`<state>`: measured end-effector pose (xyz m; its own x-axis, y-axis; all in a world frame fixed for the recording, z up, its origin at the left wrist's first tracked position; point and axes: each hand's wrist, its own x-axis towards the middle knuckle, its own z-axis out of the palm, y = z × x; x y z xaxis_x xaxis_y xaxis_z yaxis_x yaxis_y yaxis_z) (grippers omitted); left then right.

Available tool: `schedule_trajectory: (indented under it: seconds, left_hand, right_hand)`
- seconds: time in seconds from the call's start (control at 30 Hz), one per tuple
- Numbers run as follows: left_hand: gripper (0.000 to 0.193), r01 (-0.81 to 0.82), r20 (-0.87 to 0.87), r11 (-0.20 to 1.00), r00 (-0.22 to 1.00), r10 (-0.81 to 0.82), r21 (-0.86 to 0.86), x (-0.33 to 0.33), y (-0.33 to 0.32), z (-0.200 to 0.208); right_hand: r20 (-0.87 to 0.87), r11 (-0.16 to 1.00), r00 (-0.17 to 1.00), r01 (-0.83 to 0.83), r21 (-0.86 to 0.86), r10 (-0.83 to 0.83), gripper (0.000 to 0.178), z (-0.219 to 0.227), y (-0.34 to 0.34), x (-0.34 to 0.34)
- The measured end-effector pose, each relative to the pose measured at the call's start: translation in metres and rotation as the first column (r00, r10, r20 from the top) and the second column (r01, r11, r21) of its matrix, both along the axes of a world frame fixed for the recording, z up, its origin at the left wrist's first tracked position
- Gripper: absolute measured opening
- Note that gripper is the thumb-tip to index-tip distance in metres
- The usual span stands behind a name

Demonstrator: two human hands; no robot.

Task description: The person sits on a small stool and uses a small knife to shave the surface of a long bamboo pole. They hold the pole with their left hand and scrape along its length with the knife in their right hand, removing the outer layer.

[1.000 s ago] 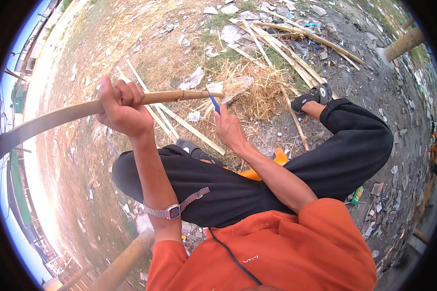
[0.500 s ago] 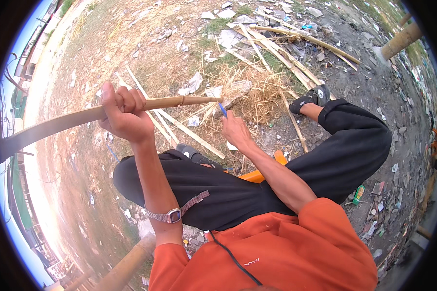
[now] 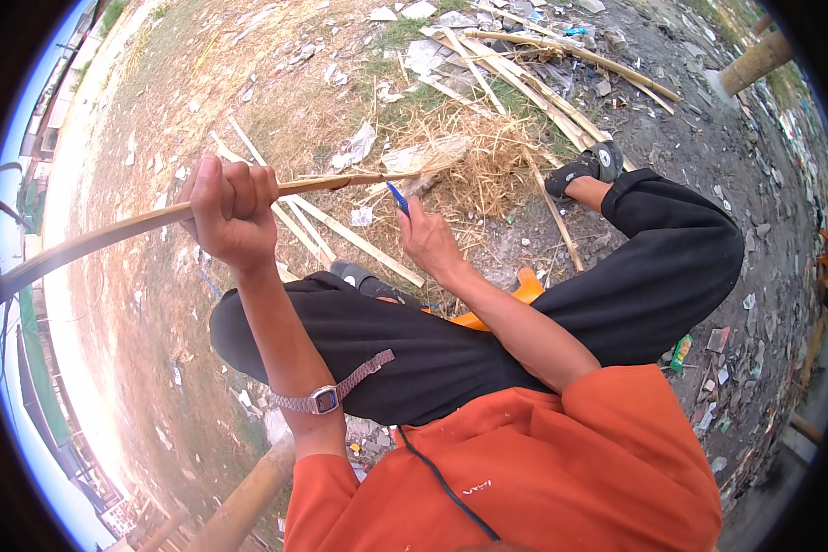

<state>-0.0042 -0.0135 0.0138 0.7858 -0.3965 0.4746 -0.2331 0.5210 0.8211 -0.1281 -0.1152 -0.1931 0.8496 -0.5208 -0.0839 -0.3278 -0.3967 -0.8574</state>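
Note:
My left hand [image 3: 235, 210] is closed in a fist around a long, bent bamboo strip [image 3: 110, 236]. The strip runs from the left rim of the view, through the fist, to a thin tip over the straw. Beneath its thin end, my right hand [image 3: 430, 241] grips a slim blue tool [image 3: 397, 198], knife-like in shape. The tool's upper end is close to the strip's underside; its blade cannot be made out. Along the strip's upper edge a thin sliver [image 3: 317, 176] stands slightly apart.
Pale straw-like shavings [image 3: 488, 175] lie heaped in front of me. Several split bamboo lengths [image 3: 534, 92] are piled beyond, with more strips [image 3: 363, 247] near my left foot. I sit on something orange [image 3: 524, 287]. A thick bamboo pole [image 3: 248, 492] stands at lower left, another [image 3: 754, 64] at far right.
My right hand and the blue tool have moved left along the strip. The strip's thin end sits slightly higher, and a sliver now shows on its upper edge. My left hand keeps its grip.

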Motion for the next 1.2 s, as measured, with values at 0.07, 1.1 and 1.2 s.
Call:
schedule_trajectory:
  seconds: [0.07, 1.1, 1.2]
  left_hand:
    - [0.044, -0.039, -0.036, 0.999, 0.999, 0.038, -0.017, 0.004, 0.002, -0.001]
    - [0.045, -0.22, -0.031, 0.975, 0.975, 0.219, -0.045, -0.002, -0.01, 0.006]
    - [0.045, -0.277, -0.055, 0.96, 0.96, 0.275, -0.04, -0.006, -0.016, 0.007]
  right_hand:
    - [-0.049, 0.994, 0.999, 0.004, -0.107, -0.009, 0.02, -0.002, 0.001, 0.004]
    - [-0.078, 1.0, 0.997, 0.001, 0.015, 0.0, 0.024, 0.015, -0.012, -0.002]
    - [-0.047, 0.999, 0.999, -0.01, 0.035, 0.012, 0.025, 0.025, -0.006, -0.003]
